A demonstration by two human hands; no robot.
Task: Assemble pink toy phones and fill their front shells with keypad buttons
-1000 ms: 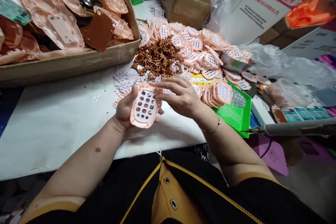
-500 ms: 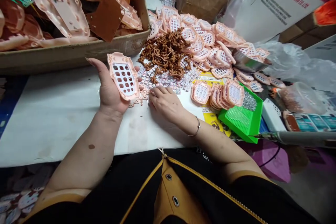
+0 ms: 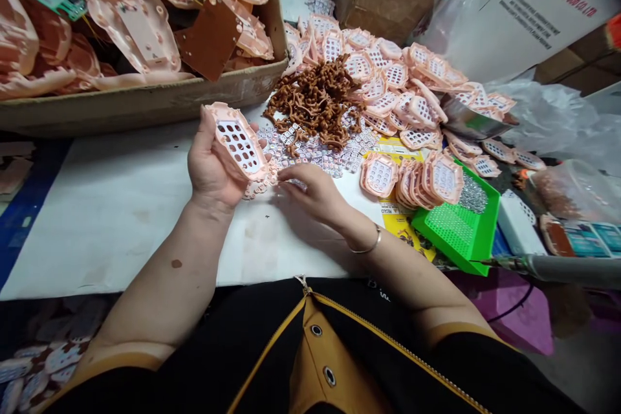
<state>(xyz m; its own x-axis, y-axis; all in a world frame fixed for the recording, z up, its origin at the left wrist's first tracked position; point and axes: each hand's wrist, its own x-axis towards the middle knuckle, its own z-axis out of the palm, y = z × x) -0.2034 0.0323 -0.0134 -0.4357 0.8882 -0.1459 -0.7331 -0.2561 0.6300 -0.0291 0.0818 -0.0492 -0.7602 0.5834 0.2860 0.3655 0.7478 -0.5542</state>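
Observation:
My left hand (image 3: 211, 165) holds a pink plastic keypad cover (image 3: 239, 141) with rows of holes, tilted on edge above the white table (image 3: 121, 207). My right hand (image 3: 313, 191) rests beside it on the table, fingertips pinched among the small clear keypad pieces (image 3: 310, 149) scattered there. What the fingers pinch is too small to name. A heap of brown rubber bits (image 3: 317, 100) lies just beyond both hands.
A cardboard box (image 3: 145, 100) of pink shells and circuit boards stands at the back left. Many pink keypad covers (image 3: 412, 77) pile at the back right, a stack (image 3: 417, 178) leaning by a green tray (image 3: 460, 223). A soldering tool (image 3: 557, 265) lies at right.
My left hand lifted the pink cover up and left, then tilted it more on edge. My right hand left the cover and dropped to the clear pieces on the table.

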